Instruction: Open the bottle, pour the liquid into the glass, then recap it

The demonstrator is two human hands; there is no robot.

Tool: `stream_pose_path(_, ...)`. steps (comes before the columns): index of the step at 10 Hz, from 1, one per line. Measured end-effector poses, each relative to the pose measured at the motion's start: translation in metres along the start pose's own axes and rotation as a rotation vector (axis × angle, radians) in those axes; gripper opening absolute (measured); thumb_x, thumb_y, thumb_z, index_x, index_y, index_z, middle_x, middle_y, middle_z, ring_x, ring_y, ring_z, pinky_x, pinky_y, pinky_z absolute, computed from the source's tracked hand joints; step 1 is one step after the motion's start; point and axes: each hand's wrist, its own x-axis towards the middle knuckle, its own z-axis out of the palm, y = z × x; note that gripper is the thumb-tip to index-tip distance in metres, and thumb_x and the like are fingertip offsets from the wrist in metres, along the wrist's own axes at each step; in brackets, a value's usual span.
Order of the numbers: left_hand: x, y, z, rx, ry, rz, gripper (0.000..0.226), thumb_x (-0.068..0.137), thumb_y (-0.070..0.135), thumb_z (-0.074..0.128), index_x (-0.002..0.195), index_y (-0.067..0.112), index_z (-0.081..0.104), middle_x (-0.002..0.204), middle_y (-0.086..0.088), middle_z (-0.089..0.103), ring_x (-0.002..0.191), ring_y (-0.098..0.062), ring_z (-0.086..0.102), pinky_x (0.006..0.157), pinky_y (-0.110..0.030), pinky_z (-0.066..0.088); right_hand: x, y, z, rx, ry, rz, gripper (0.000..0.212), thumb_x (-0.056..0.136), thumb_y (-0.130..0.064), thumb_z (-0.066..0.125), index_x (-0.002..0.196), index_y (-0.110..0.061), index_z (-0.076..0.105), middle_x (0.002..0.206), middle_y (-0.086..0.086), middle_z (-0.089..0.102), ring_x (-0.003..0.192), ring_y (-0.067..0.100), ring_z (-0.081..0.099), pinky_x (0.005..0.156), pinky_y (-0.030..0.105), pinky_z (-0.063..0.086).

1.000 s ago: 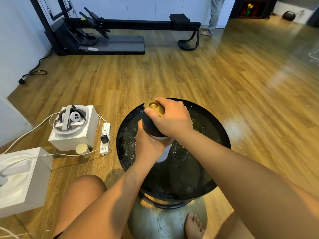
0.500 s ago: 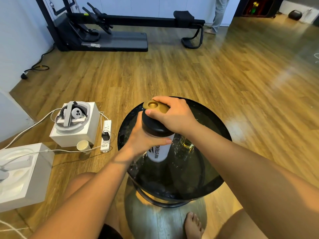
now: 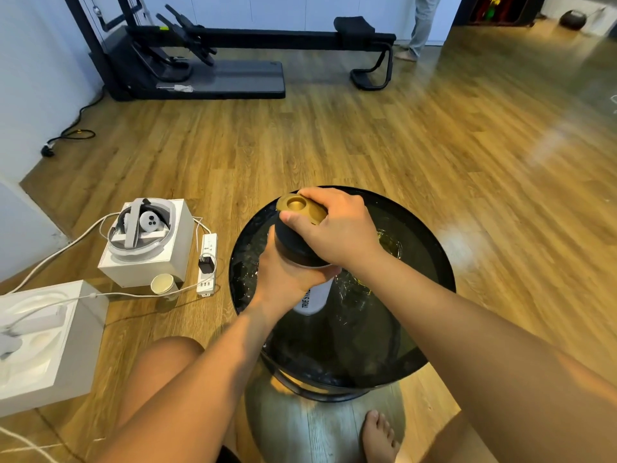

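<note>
At the centre of the frame, the white plastic shaker bottle [image 3: 314,297] is being held upright over the round black glass-topped table [image 3: 444,262]. The left hand [image 3: 283,279] is wrapping round its body just under the black screw lid [image 3: 290,242]. The right hand [image 3: 337,228] is clamping over that lid and the gold flip cap [image 3: 298,207]. The bottle is likely handling stiff, smooth and liquid-heavy, so gripping body and lid suits it. The clear glass [image 3: 389,243], probably fragile, is sitting just behind the right wrist.
</note>
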Motion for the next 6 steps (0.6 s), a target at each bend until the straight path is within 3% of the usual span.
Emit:
stream_pose_path(2,0.001,0.001,-0.005,-0.016,-0.052,-0.004,0.097,0.04,0.046,0.099,0.122,0.035,0.048,0.111,0.009,0.071,0.107,-0.01,0.068,0.091,-0.043,0.057,0.006,0.002,-0.002,-0.03,-0.076,0.007,0.058,0.084,-0.064,0.062,0.132,-0.032,0.062,0.135,-0.005,0.062,0.125,0.018,0.053,0.102,0.041,0.046)
stream_pose_path(4,0.0,0.018,-0.019,0.001,-0.224,0.018,0.096,0.045,0.037,0.1,0.129,0.036,0.053,0.12,0.006,0.07,0.116,-0.013,0.065,0.098,-0.049,0.053,0.003,-0.002,-0.005,-0.19,-0.115,-0.022,0.066,0.085,-0.072,0.046,0.139,-0.035,0.056,0.146,-0.006,0.055,0.135,0.022,0.045,0.109,0.048,0.039)
stream_pose_path(5,0.005,0.037,-0.038,0.102,-0.361,0.032,0.088,0.055,0.03,0.097,0.129,0.037,0.05,0.125,0.01,0.066,0.123,-0.011,0.06,0.1,-0.039,0.051,0.001,-0.009,-0.011,-0.441,-0.159,-0.05,0.069,0.088,-0.077,0.032,0.147,-0.042,0.043,0.158,-0.003,0.042,0.144,0.03,0.033,0.113,0.054,0.029)
stream_pose_path(6,0.003,0.057,-0.057,0.075,-0.387,-0.051,0.09,0.059,0.025,0.097,0.132,0.029,0.045,0.128,0.012,0.059,0.124,-0.011,0.056,0.096,-0.025,0.049,0.001,-0.014,-0.024,-0.426,-0.21,-0.046,0.072,0.089,-0.079,0.031,0.153,-0.045,0.031,0.165,0.001,0.029,0.151,0.033,0.02,0.119,0.059,0.02)
